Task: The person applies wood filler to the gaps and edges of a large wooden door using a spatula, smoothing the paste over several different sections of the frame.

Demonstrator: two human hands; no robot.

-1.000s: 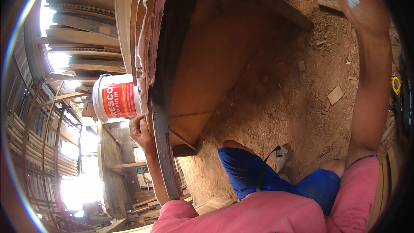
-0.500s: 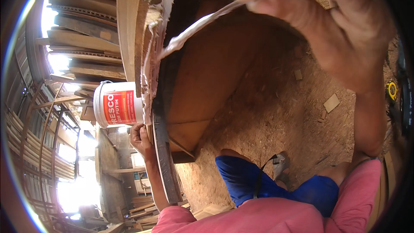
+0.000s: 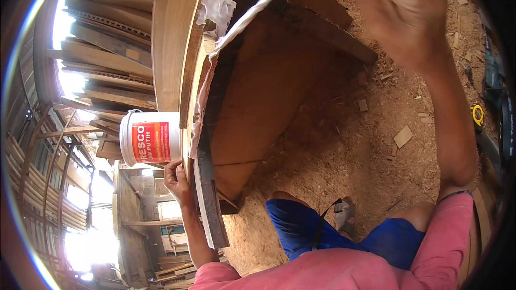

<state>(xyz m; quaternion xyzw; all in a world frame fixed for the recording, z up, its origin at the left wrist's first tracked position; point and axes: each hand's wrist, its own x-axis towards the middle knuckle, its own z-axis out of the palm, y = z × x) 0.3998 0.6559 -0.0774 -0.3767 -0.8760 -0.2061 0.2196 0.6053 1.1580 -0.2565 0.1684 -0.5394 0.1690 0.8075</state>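
Note:
My right hand (image 3: 406,19), at the upper right, grips the end of a white, stretchy-looking strip (image 3: 258,8); its fingertips are partly cut off by the upper edge. Taut, the strip runs down left to the edge of a wooden board (image 3: 188,96). A crumpled white, glue-like film (image 3: 217,13) clings to the board's end, and more lines its edge. My left hand (image 3: 177,180) rests with curled fingers at the board's side, just below a white bucket (image 3: 150,137) with a red label. Whatever lies inside those fingers is hidden.
A dark wooden panel structure (image 3: 269,91) stands right of the board. Wood shavings and offcuts (image 3: 403,136) litter the floor by my feet. A yellow tape measure (image 3: 477,115) lies at far right. Stacked planks (image 3: 113,48) fill the upper left.
My right hand has moved up and slightly left, drawing the strip higher and longer. The film along the board's edge looks thinner. My left hand stays beside the bucket.

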